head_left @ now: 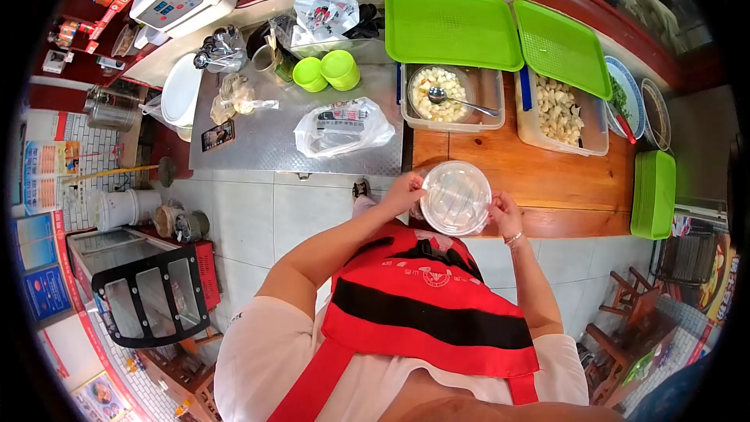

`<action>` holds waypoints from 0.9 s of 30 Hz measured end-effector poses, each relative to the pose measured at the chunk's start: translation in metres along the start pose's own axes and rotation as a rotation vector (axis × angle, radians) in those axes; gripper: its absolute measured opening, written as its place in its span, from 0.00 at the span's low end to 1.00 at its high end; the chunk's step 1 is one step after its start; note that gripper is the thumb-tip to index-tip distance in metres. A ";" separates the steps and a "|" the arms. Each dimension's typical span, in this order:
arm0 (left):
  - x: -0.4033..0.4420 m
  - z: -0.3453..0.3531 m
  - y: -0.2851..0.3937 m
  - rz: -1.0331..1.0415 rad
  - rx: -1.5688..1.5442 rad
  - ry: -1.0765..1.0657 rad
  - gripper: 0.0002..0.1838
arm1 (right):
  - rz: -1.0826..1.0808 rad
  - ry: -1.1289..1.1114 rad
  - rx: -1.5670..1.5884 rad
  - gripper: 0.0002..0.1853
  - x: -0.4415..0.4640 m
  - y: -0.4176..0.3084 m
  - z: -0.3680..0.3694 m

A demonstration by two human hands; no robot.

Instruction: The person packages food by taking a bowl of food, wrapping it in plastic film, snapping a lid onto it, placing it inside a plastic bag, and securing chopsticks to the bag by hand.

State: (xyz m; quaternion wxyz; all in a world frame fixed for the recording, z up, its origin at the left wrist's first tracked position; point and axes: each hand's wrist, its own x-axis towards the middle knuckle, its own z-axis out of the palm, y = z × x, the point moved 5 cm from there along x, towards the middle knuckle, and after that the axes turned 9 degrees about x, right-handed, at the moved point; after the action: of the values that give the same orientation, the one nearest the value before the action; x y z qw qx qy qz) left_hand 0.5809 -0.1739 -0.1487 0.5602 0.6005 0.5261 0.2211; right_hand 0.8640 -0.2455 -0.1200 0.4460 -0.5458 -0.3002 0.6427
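A round clear plastic container with a translucent lid (456,198) is at the near edge of the wooden table, between my hands. My left hand (403,193) grips its left rim with the fingers closed. On the opposite side, my right hand (505,214) pinches the right rim. What lies inside the container is hard to make out through the plastic. Beyond it, a clear bin (495,116) holds a bowl of pale diced food (439,109) with a metal spoon (469,104) resting in it.
A second bin (590,143) holds pale dumpling-like pieces; green trays (453,27) lie across both bins. More green trays (655,195) stack at the right. On the steel counter (258,137) are a plastic bag (344,126), green cups (341,69) and a phone (218,136).
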 end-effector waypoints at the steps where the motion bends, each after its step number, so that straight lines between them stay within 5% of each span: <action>1: -0.001 -0.012 0.001 0.031 -0.045 0.016 0.10 | 0.002 0.010 0.002 0.13 0.002 -0.003 0.010; 16: -0.032 -0.301 0.047 0.007 -0.170 0.186 0.07 | -0.125 -0.239 -0.026 0.16 0.129 -0.093 0.274; 27: 0.001 -0.315 -0.046 -0.059 -0.187 0.248 0.08 | -0.015 -0.295 -0.240 0.15 0.209 -0.044 0.297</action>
State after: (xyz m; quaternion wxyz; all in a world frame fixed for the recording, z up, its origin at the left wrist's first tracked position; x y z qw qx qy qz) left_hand 0.2946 -0.0430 -0.1040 0.5505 0.4981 0.5858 0.3250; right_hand 0.5860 -0.0083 -0.1057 0.3339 -0.4926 -0.4408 0.6719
